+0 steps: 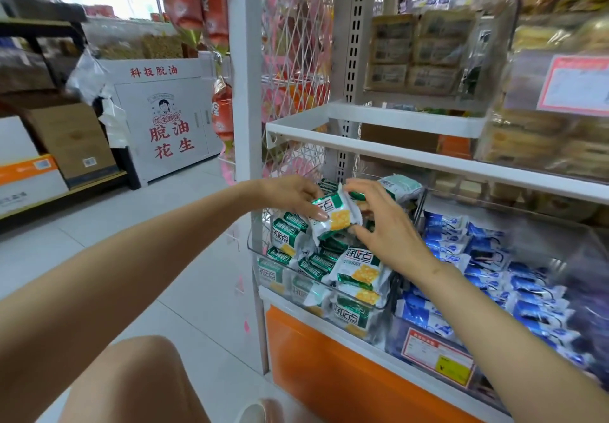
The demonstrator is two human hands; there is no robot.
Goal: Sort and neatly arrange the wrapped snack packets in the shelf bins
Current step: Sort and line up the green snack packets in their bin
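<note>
Two hands on one item: the left hand (290, 195) pinches the left end of a green-and-white foil-wrapped snack packet (336, 213), thumb pressed on its printed face and fingers behind. The right hand (385, 224) pinches the right end between curled fingers and thumb. — Inspector

Location of the item? — Supervisor

Held in the air just above the clear plastic shelf bin (255, 251), over the loose heap of matching green packets (359, 271). Whether it touches any of them, I cannot tell. — Inspector

Risks? — Supervisor

Three, in my judgement. The heap is uneven and several packets lean on the front wall, so pressing this one in flat could tip a neighbour over the rim onto the pale tiled floor (164, 224). The wrapper looks slick, and a light pinch at the ends may slip if one hand lets go early. Squeezing harder could crush whatever brittle snack is inside. — Inspector

And the sort? — Supervisor

Blue-and-white wrapped packets (461, 248) fill the bin just beside the green ones, behind a thin divider. A careless set-down near that divider could mix the two kinds. The white metal shelf (395, 155) hangs close overhead, and a high lift could knock knuckles on its edge. — Inspector
</note>
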